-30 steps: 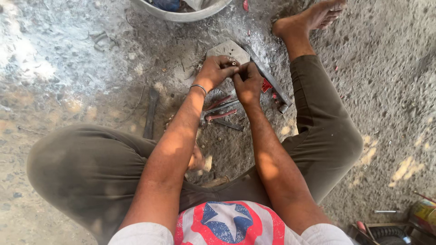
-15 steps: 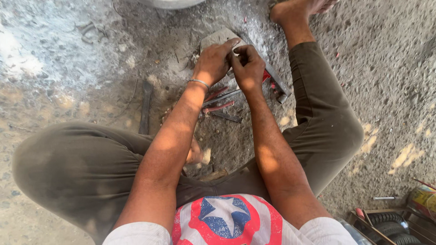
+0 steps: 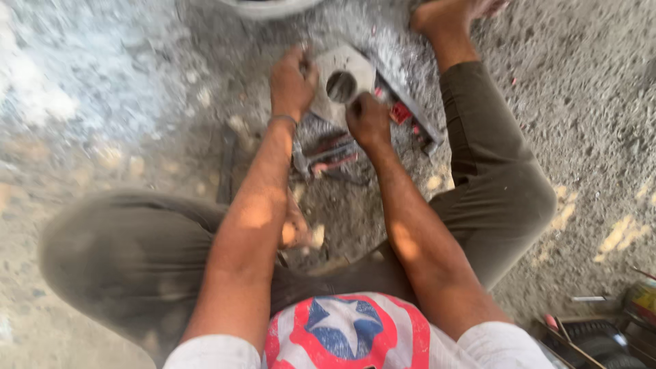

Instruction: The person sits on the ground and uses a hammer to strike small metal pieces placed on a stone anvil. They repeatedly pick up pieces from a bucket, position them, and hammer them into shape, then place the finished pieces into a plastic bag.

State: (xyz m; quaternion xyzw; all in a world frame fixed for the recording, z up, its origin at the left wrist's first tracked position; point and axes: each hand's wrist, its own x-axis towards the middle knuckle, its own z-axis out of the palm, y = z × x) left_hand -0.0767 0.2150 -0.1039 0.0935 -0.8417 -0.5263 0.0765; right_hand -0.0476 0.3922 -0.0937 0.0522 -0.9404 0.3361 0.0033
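Both hands close on a flat grey metal plate [image 3: 342,75] with a round hole through its middle. The left hand [image 3: 292,85] clamps its grip on the plate's left edge, fingers curled over the rim, a thin metal bangle [image 3: 281,119] around the wrist. The right hand [image 3: 367,119] is closed into a fist at the plate's lower right edge, just below the hole; the picture is blurred, so whether it pinches the plate itself or some small thing pressed against it cannot be told. The plate is tilted up off the ground, in front of the person, between their spread knees and close to the bare right foot [image 3: 447,17].

Just beside the plate on the right, a long dark metal bar [image 3: 410,109] runs diagonally across the ground, with a small red piece [image 3: 400,113] next to it. Under the wrists lie some tools with red and dark handles [image 3: 331,154], too smeared to name more closely. The ground [image 3: 102,102] is rough grey concrete, dusted with pale powder at the left. At the top edge the rim of a pale round basin [image 3: 266,8] shows. The person squats in olive trousers [image 3: 499,178] and a white shirt with a red, white and blue star print [image 3: 342,331]. At the lower right corner sits a dark tray [image 3: 594,338] of assorted items.
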